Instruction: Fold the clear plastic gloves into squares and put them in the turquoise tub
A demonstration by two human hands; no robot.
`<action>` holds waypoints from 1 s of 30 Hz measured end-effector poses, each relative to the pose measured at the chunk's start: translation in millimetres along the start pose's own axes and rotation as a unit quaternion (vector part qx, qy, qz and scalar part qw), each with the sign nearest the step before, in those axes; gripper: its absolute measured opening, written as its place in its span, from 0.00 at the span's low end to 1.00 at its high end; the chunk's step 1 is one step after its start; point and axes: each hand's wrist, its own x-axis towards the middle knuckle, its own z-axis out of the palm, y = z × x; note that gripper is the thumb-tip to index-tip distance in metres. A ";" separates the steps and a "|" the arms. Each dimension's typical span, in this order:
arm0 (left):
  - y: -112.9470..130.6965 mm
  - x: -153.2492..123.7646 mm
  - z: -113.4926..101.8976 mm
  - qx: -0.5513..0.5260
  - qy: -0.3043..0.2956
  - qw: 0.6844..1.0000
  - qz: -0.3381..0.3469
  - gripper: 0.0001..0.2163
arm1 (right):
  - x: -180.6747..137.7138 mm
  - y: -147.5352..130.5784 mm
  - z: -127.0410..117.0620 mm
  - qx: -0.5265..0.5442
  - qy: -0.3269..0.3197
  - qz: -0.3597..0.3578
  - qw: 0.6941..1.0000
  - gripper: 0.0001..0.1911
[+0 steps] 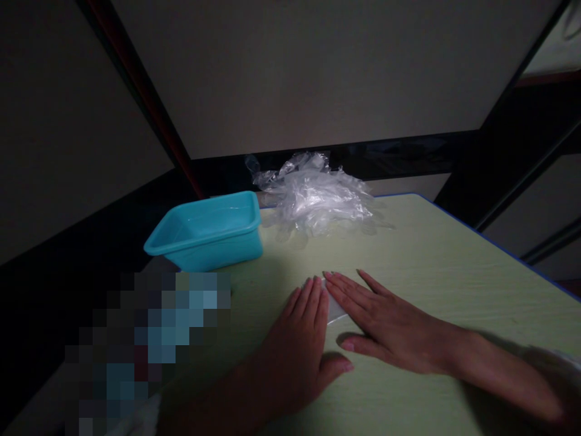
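Whitish sheet, just one, lies partly beneath two hands, their fingers straight, unclenched

The surface, pale green, faintly grained and blue-edged, carries a turquoise tub at its far left, a heap of clear plastic beside that along the far edge, and, nearer the middle, a whitish sheet, partly covered

We see a pale green table with a blue edge. Near its far left corner we see a turquoise bin, wide-rimmed and upright. Beyond the table we face a large greyish panel, a dark red strip slanting along its left side.
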 end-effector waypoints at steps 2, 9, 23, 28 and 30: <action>0.3 0.5 -1.7 -0.005 -0.010 1.000 -0.005 0.37 | -1.1 1.3 -1.5 0.001 -0.009 0.006 1.000 0.39; 0.3 -0.6 -11.0 -0.030 -0.036 0.999 -0.001 0.32 | -3.8 5.2 -3.0 0.002 -0.004 0.012 1.000 0.40; 0.4 -3.0 -6.0 -0.035 -0.010 0.999 -0.020 0.36 | -5.1 4.9 -7.7 -0.020 0.024 0.011 0.999 0.44; -0.7 -3.1 -4.3 -0.032 0.002 0.999 -0.005 0.34 | -1.9 -2.5 -5.6 -0.004 0.069 -0.035 0.997 0.44; -1.2 -3.0 -4.4 -0.034 -0.003 0.999 0.004 0.31 | 0.1 -5.6 -4.6 0.014 0.057 -0.050 0.997 0.44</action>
